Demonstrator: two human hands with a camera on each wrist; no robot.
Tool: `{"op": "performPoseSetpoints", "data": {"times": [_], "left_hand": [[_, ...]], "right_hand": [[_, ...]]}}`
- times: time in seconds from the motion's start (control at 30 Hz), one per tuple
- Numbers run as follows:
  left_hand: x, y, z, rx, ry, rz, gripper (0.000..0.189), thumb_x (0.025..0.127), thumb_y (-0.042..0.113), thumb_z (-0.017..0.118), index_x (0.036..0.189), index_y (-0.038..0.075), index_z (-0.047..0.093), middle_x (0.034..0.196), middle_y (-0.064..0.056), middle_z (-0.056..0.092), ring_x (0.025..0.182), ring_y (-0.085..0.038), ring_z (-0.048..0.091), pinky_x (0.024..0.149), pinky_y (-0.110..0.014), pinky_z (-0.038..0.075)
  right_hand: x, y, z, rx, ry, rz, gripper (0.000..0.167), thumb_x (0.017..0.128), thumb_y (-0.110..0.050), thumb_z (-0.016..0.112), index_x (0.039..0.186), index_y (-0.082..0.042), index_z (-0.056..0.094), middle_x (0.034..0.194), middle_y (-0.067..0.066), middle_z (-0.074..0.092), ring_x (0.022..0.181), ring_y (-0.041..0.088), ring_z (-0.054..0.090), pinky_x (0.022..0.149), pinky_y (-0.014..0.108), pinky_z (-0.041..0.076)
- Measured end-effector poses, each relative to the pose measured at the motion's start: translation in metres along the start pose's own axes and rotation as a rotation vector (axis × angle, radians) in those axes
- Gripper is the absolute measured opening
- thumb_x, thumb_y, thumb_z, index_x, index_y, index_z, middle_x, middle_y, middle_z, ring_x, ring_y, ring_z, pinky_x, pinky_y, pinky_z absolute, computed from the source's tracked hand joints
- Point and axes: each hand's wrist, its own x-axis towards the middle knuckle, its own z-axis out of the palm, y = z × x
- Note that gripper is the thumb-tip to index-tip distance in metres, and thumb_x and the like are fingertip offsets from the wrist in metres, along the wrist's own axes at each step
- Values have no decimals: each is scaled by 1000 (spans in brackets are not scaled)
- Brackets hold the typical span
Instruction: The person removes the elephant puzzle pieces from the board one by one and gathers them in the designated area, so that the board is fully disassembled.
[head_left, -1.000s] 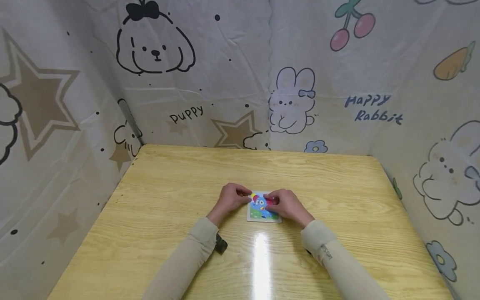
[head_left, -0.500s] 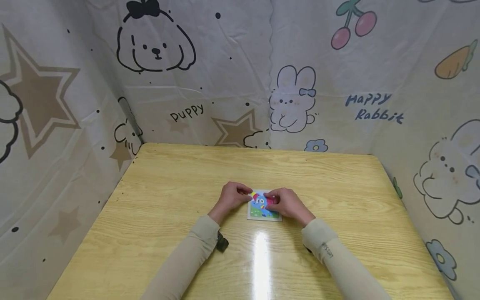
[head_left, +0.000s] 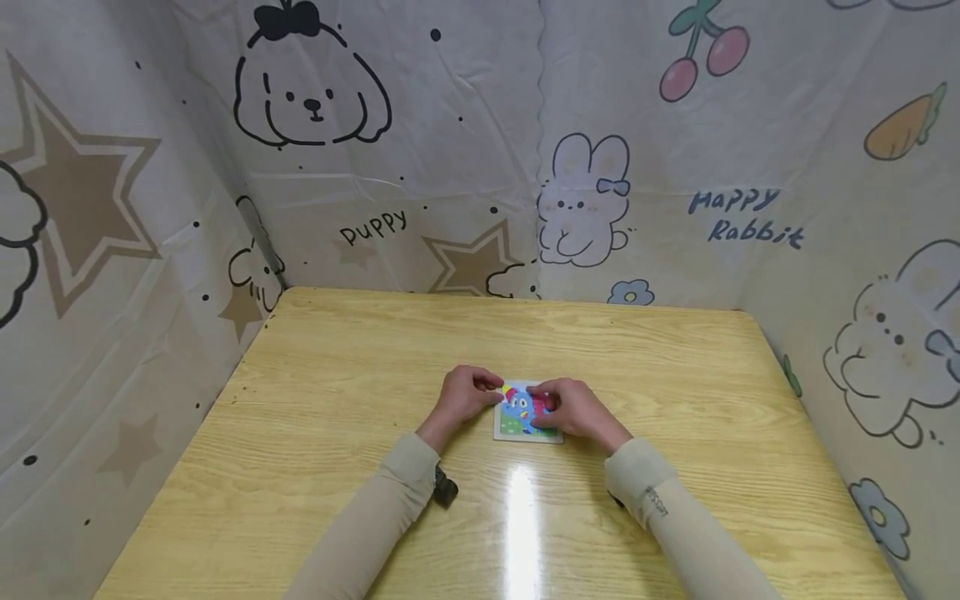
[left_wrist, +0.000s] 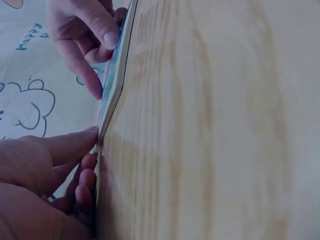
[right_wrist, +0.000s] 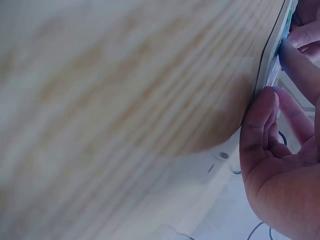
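right hand (head_left: 576, 408) sits slightly changed from half a second ago, its thumb lower on the square picture board (head_left: 517, 417); left hand (head_left: 459, 397) is hardly altered. board: blue cartoon animal on green, pale rim, lies flat just below centre of frame. left hand: fingers curled, tips closed on the board's left edge, presumably to steady it. right hand: thumb and forefinger parted over the face, probably to press or align; whether they pinch anything cannot be told. surface: yellow wood-grain table (head_left: 337, 358), light streak (head_left: 522, 533) at lower centre. room: pale printed curtains (head_left: 457, 158) behind and both sides.
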Motion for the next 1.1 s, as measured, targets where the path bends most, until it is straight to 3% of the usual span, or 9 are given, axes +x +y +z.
{"op": "performPoseSetpoints", "data": {"times": [0.73, 1.1], "left_hand": [[3, -2, -1, 93, -34, 83, 16, 87, 14, 84, 103, 12, 83, 95, -3, 72, 83, -12, 57, 74, -25, 46], [3, -2, 0, 157, 29, 80, 12, 88, 18, 84, 100, 13, 83, 95, -2, 76, 85, -13, 63, 78, -30, 52]], "right_hand": [[0, 0, -1, 16, -2, -2, 56, 84, -19, 88, 136, -12, 69, 87, 3, 59, 79, 18, 51, 66, 27, 41], [2, 0, 0, 22, -11, 14, 55, 85, -21, 88, 136, -14, 69, 88, 4, 59, 81, 18, 51, 68, 29, 41]]}}
